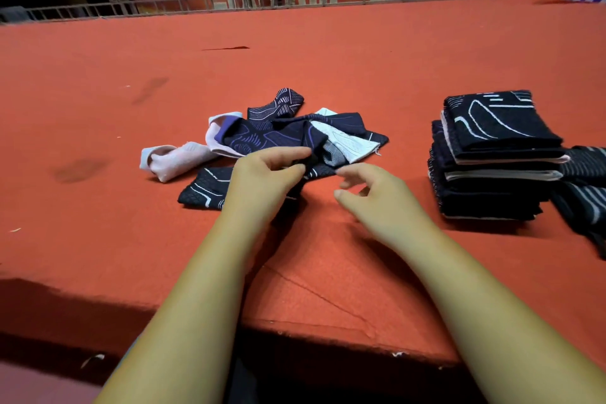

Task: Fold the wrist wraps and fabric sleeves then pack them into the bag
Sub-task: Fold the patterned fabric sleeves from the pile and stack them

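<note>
A loose heap of unfolded fabric sleeves (282,131) lies in the middle of the red table, dark navy with pale line patterns, some turned to their white or pink inside. A pink sleeve (173,161) sticks out at the heap's left. My left hand (265,174) pinches a dark sleeve (314,157) at the heap's near edge between thumb and fingers. My right hand (370,190) hovers just right of it, fingers curled and apart, holding nothing. A neat stack of folded sleeves (495,154) stands at the right. No bag is visible.
The red felt-covered table (295,59) stretches far back to a metal railing (295,0) with banners behind. More dark striped fabric (587,180) lies at the right edge beside the stack. The table's near edge runs just below my forearms.
</note>
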Action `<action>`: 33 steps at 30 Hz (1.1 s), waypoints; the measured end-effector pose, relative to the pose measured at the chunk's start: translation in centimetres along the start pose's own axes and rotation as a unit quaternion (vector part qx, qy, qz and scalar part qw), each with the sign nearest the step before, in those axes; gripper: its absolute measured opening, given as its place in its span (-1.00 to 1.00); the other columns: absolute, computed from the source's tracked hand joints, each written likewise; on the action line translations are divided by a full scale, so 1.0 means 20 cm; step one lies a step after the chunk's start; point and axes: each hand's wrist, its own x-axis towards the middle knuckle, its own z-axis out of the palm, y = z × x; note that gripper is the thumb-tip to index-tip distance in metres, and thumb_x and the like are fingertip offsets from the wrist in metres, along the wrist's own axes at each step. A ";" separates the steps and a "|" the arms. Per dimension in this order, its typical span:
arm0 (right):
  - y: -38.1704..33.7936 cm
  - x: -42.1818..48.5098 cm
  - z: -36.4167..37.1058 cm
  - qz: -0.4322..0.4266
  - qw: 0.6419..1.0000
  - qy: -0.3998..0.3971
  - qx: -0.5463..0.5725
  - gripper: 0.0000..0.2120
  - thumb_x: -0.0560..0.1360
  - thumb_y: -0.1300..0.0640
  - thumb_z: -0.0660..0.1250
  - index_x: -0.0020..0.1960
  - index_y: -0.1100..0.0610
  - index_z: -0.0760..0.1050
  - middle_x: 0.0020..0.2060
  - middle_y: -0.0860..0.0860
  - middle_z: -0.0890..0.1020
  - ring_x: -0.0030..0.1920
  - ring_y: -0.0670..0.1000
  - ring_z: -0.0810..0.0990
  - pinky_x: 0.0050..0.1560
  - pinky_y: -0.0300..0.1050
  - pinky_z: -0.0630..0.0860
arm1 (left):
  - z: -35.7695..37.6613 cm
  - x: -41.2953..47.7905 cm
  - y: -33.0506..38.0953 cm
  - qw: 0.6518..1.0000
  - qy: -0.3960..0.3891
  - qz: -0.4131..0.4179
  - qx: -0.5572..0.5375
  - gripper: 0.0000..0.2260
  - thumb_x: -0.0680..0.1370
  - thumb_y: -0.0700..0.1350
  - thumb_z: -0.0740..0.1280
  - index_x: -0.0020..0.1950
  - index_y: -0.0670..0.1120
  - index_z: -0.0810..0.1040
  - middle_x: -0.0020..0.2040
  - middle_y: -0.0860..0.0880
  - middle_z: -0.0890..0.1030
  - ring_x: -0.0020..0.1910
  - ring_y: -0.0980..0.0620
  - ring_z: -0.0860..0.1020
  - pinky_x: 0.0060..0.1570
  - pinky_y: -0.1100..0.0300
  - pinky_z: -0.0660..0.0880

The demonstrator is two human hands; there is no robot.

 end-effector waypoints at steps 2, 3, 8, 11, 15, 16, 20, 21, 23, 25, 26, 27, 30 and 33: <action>-0.02 -0.01 -0.01 -0.005 0.999 -0.049 0.005 -0.38 0.48 -0.10 0.57 0.50 -0.16 0.50 0.33 -0.15 0.53 0.20 -0.13 0.56 0.35 -0.12 0.47 | -0.01 -0.02 0.06 0.991 -0.064 -0.019 -0.112 -0.75 0.58 -0.30 0.44 0.17 -0.03 0.78 0.04 -0.03 0.80 0.04 0.06 0.73 0.15 0.16 0.63; -0.02 -0.02 -0.02 -0.013 0.998 -0.067 0.002 -0.36 0.45 -0.17 0.56 0.50 -0.21 0.49 0.38 -0.17 0.49 0.33 -0.11 0.51 0.45 -0.10 0.41 | -0.01 -0.03 0.08 0.980 -0.088 -0.033 -0.177 -0.75 0.59 -0.31 0.42 0.18 -0.08 0.77 0.08 -0.11 0.79 0.07 -0.02 0.73 0.18 0.10 0.63; -0.07 -0.05 -0.12 0.010 0.985 -0.078 0.151 -0.91 0.63 0.09 0.47 0.06 0.10 0.68 -0.02 -0.04 0.74 -0.09 -0.17 0.64 -0.04 -0.35 0.53 | -0.03 -0.02 0.11 0.861 -0.067 -0.134 -0.486 -0.67 0.69 -0.06 0.27 0.26 -0.21 0.72 0.26 -0.24 0.71 0.24 -0.20 0.71 0.30 -0.09 0.61; -0.10 -0.05 -0.14 0.043 0.979 0.008 0.199 -0.83 0.64 0.05 0.45 0.01 0.17 0.66 -0.23 0.12 0.68 -0.25 -0.04 0.55 -0.21 -0.18 0.48 | -0.01 0.01 0.05 0.833 -0.097 -0.163 -0.519 -0.41 0.69 0.19 0.20 0.47 -0.27 0.53 0.37 -0.32 0.63 0.38 -0.29 0.61 0.49 -0.21 0.45; -0.10 -0.04 -0.14 0.092 0.971 0.085 0.205 -0.79 0.64 0.00 0.43 -0.03 0.13 0.69 -0.20 0.01 0.79 -0.16 0.11 0.77 -0.03 0.12 0.66 | 0.08 -0.05 0.06 0.935 -0.119 -0.167 -0.289 -0.48 0.69 0.21 0.28 0.47 -0.14 0.54 0.27 -0.19 0.72 0.17 -0.14 0.72 0.12 -0.05 0.66; -0.10 -0.03 -0.14 0.096 0.973 0.095 0.187 -0.77 0.65 0.00 0.42 -0.03 0.14 0.70 -0.21 -0.01 0.79 -0.12 0.12 0.78 -0.01 0.13 0.67 | 0.11 -0.06 0.06 0.949 -0.107 -0.146 -0.258 -0.55 0.68 0.05 0.38 0.51 -0.13 0.50 0.21 -0.14 0.75 0.09 -0.10 0.73 -0.01 0.03 0.67; -0.04 0.00 -0.14 0.122 0.970 0.123 0.168 -0.74 0.63 -0.03 0.42 0.18 0.13 0.67 -0.13 -0.04 0.79 -0.08 -0.02 0.78 -0.01 -0.04 0.67 | 0.15 -0.07 -0.01 0.963 -0.121 -0.084 -0.226 -0.33 0.57 -0.31 0.51 0.58 0.14 0.41 0.04 -0.12 0.75 0.07 -0.16 0.72 0.05 -0.14 0.67; -0.03 0.01 -0.14 0.133 0.964 0.137 0.183 -0.70 0.62 -0.04 0.45 0.27 0.07 0.60 -0.07 -0.06 0.77 -0.05 -0.05 0.77 0.05 -0.05 0.67 | 0.14 -0.08 0.00 0.965 -0.142 -0.068 -0.210 -0.38 0.56 -0.28 0.52 0.51 0.20 0.49 0.12 -0.21 0.72 0.10 -0.22 0.71 0.12 -0.30 0.62; -0.02 0.01 -0.14 0.130 0.963 0.141 0.188 -0.76 0.62 -0.05 0.44 0.26 -0.10 0.52 -0.02 -0.06 0.75 -0.05 -0.04 0.76 0.09 0.03 0.67 | 0.14 -0.09 0.00 0.968 -0.164 -0.056 -0.184 -0.53 0.57 -0.23 0.52 0.37 0.22 0.62 0.20 -0.26 0.66 0.02 -0.24 0.69 -0.05 -0.40 0.63; -0.04 0.00 -0.14 0.091 0.972 0.111 0.185 -0.88 0.66 -0.01 0.37 0.18 -0.17 0.57 -0.04 -0.08 0.76 -0.08 -0.05 0.74 0.06 0.05 0.65 | 0.15 -0.09 0.00 0.966 -0.161 -0.071 -0.189 -0.66 0.60 -0.22 0.48 0.29 0.15 0.67 0.11 -0.21 0.67 -0.11 -0.19 0.63 -0.29 -0.13 0.59; -0.05 -0.01 -0.15 0.073 0.975 0.094 0.188 -0.88 0.67 0.01 0.35 0.16 -0.17 0.61 -0.04 -0.10 0.75 -0.07 -0.07 0.72 0.07 0.03 0.62 | 0.15 -0.09 0.00 0.964 -0.158 -0.077 -0.199 -0.71 0.61 -0.22 0.47 0.26 0.10 0.68 0.07 -0.18 0.66 -0.13 -0.17 0.61 -0.29 -0.05 0.56; -0.06 -0.01 -0.15 0.059 0.978 0.077 0.185 -0.88 0.67 0.00 0.35 0.14 -0.15 0.65 -0.03 -0.14 0.75 -0.03 -0.10 0.71 0.10 0.01 0.61 | 0.15 -0.08 0.00 0.962 -0.151 -0.080 -0.213 -0.74 0.61 -0.24 0.47 0.25 0.05 0.69 0.05 -0.17 0.66 -0.13 -0.16 0.61 -0.25 -0.02 0.56; -0.09 -0.04 -0.16 0.042 0.981 0.021 0.187 -0.90 0.62 0.02 0.44 0.10 -0.13 0.70 0.00 -0.17 0.76 0.05 -0.11 0.72 0.17 -0.03 0.62 | 0.15 -0.06 -0.02 0.954 -0.133 -0.073 -0.260 -0.73 0.60 -0.31 0.45 0.24 -0.06 0.69 0.06 -0.19 0.67 -0.03 -0.16 0.65 0.03 -0.04 0.58; -0.09 -0.04 -0.17 0.032 0.984 0.006 0.175 -0.80 0.59 0.15 0.48 0.12 -0.12 0.71 0.01 -0.14 0.78 0.04 -0.09 0.75 0.16 -0.01 0.65 | 0.13 -0.06 0.00 0.954 -0.156 -0.060 -0.248 -0.71 0.59 -0.30 0.46 0.27 -0.03 0.70 0.15 -0.35 0.66 0.02 -0.17 0.66 0.10 -0.16 0.54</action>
